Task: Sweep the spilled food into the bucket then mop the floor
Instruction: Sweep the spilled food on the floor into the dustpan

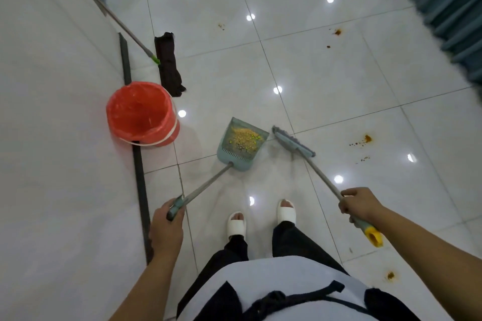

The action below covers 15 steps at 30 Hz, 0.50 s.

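Observation:
My left hand [167, 227] grips the long handle of a pale blue dustpan [241, 146], which sits on the white tiled floor holding a heap of yellowish spilled food [243, 139]. My right hand [358, 203] grips the grey handle of a broom, whose blue head [293, 142] rests on the floor just right of the dustpan. A red bucket [142, 113] lined with a red bag stands by the wall, left of the dustpan. A mop with a dark cloth head [169, 65] leans against the wall behind the bucket.
Brown sauce stains mark the floor at the right [366, 139], far right [337, 32] and near my right foot [390, 275]. A white wall [52, 112] with a dark skirting strip runs along the left. A teal curtain [448, 2] hangs at the top right. My feet wear white slippers [236, 225].

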Each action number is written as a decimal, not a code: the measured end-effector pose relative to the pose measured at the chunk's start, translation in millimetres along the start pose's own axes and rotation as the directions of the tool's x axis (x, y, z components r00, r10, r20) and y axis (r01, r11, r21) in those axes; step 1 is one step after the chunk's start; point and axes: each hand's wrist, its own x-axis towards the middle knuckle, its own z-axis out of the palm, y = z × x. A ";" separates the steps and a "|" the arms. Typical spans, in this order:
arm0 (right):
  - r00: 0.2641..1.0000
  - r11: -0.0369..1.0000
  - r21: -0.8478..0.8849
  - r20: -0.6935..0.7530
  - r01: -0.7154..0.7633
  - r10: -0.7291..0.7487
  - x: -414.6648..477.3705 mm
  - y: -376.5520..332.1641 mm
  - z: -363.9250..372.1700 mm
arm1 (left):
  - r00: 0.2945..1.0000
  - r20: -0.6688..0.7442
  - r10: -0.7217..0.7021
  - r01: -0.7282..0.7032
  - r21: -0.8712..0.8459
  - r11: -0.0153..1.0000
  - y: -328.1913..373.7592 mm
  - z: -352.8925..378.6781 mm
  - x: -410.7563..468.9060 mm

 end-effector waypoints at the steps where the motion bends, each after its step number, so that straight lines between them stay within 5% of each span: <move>1: 1.000 1.000 0.026 -0.011 -0.007 0.007 -2.0 -1.9 3.5 | 0.999 0.034 -0.021 0.021 -0.008 1.000 -6.9 0.8 -1.8; 7: 0.996 0.990 0.135 -0.063 -0.052 0.061 -13.0 -10.5 12.4 | 0.994 0.072 -0.087 0.084 0.044 0.995 -30.1 -7.3 -5.5; 15: 0.985 0.970 0.193 -0.060 -0.145 0.159 -21.5 -1.5 17.4 | 0.894 0.361 -0.267 0.199 0.214 0.956 -43.3 -3.6 3.4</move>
